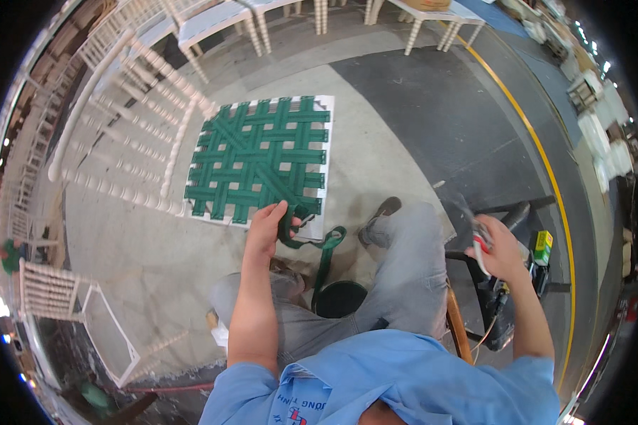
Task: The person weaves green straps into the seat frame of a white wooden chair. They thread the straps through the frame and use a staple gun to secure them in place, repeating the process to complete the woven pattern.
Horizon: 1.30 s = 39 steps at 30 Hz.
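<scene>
A white spindle-backed chair (166, 159) stands in front of me, its seat frame crossed by woven green webbing (262, 152). At the near edge of the seat, my left hand (266, 230) is closed on a loose green webbing strap (285, 225). The strap loops beside the seat and runs down to a dark round roll (340, 299) between my legs. Out to the right, my right hand (503, 251) grips a hand tool with red and white handles (480, 248). Its metal end is blurred, so I cannot tell whether it is pliers or scissors.
Below my right hand is a black stand (500, 312) with a green-and-yellow box (543, 246) and tools. White benches (216, 25) line the back. Another white chair frame (110, 333) lies at the lower left. A yellow line (556, 191) runs along the floor at right.
</scene>
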Each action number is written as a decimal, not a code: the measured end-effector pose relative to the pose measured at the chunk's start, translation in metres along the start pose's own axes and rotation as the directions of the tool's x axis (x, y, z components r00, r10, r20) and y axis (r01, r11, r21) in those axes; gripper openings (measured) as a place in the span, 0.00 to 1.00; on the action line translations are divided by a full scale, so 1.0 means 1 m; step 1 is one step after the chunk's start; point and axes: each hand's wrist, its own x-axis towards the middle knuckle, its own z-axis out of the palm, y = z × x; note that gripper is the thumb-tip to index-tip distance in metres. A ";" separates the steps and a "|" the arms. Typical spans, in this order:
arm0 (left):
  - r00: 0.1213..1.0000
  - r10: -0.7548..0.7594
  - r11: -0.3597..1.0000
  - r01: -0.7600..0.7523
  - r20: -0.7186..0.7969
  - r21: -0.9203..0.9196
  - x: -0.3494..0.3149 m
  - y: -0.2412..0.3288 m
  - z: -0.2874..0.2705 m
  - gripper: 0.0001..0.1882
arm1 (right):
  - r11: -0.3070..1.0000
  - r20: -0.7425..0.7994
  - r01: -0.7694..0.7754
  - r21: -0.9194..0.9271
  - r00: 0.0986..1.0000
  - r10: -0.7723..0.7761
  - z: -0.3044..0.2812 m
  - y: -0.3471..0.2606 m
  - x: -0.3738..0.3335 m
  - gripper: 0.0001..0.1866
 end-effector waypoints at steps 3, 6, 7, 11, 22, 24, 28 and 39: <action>0.999 0.015 1.000 -0.015 -0.037 -0.016 0.000 0.006 -0.004 0.16 | 0.940 0.183 0.339 0.040 0.922 -0.340 0.043 -0.045 0.100 0.32; 0.998 0.029 0.999 -0.030 -0.047 -0.024 0.005 0.009 0.001 0.16 | 0.813 0.288 0.580 0.051 0.771 -0.568 0.099 -0.074 0.170 0.31; 0.999 0.026 0.999 -0.027 -0.045 -0.023 0.006 0.010 0.004 0.16 | 0.770 0.350 0.637 0.037 0.714 -0.607 0.114 -0.082 0.187 0.31; 1.000 0.013 1.000 -0.013 0.009 -0.017 0.009 0.013 0.005 0.15 | 0.655 0.393 0.755 -0.015 0.607 -0.691 0.164 -0.105 0.230 0.29; 0.995 0.002 1.000 -0.001 0.097 -0.009 0.003 0.013 0.005 0.14 | 0.463 0.461 0.886 -0.008 0.414 -0.785 0.210 -0.134 0.256 0.22; 0.990 0.049 0.998 -0.042 0.132 -0.054 -0.001 0.015 0.003 0.13 | 0.489 0.532 0.872 0.029 0.401 -0.746 0.211 -0.139 0.254 0.22; 0.964 0.173 0.961 -0.121 0.201 -0.247 -0.013 0.029 -0.006 0.12 | 0.593 0.462 0.795 0.128 0.481 -0.745 0.197 -0.133 0.240 0.24; 0.812 -0.354 0.836 0.051 0.465 0.547 -0.038 -0.032 0.021 0.11 | 0.795 -0.182 -0.582 0.171 0.774 0.606 0.036 -0.001 -0.026 0.35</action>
